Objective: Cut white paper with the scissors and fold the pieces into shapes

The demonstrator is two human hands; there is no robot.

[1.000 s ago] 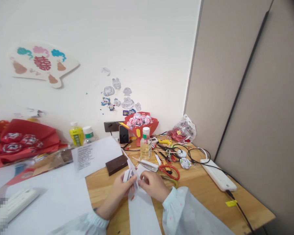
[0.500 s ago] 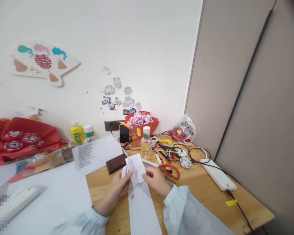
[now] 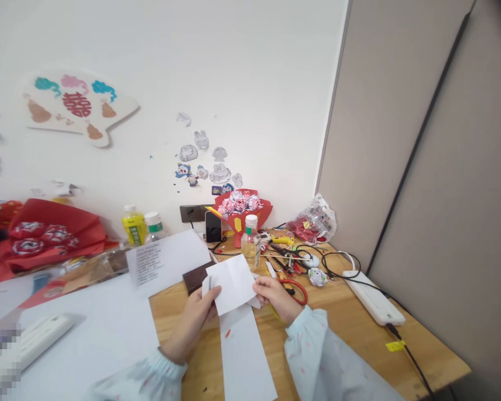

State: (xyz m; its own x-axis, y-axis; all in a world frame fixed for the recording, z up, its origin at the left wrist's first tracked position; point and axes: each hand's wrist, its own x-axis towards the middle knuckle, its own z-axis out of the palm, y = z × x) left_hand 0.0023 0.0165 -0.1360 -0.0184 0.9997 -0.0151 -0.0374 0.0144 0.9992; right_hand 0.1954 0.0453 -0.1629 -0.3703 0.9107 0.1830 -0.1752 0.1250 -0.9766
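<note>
Paper sheet (image 3: 229,283), white and creased, is held up in the head view between two hands, above the near part of the wooden worktop (image 3: 342,340). The left hand (image 3: 196,312) grips its lower left side, thumb on top and fingers behind, with more white layers showing at that edge. The right hand (image 3: 278,296) pinches its right edge between thumb and fingers. Below them a long white strip (image 3: 250,362) lies on the worktop, a small orange mark near its upper end. A dark brown block (image 3: 194,280) sits just beyond the left hand, partly covered by the sheet. Past the right hand shows a red handle loop (image 3: 299,290), and farther right lies a white paper rose (image 3: 317,277). Behind the sheet stands a white-capped bottle (image 3: 250,248), with a red-wrapped bouquet (image 3: 239,206) behind it and an upright phone (image 3: 214,226) to the left. Left of the block, a printed page (image 3: 171,259) overlaps a large white sheet (image 3: 104,340).
</note>
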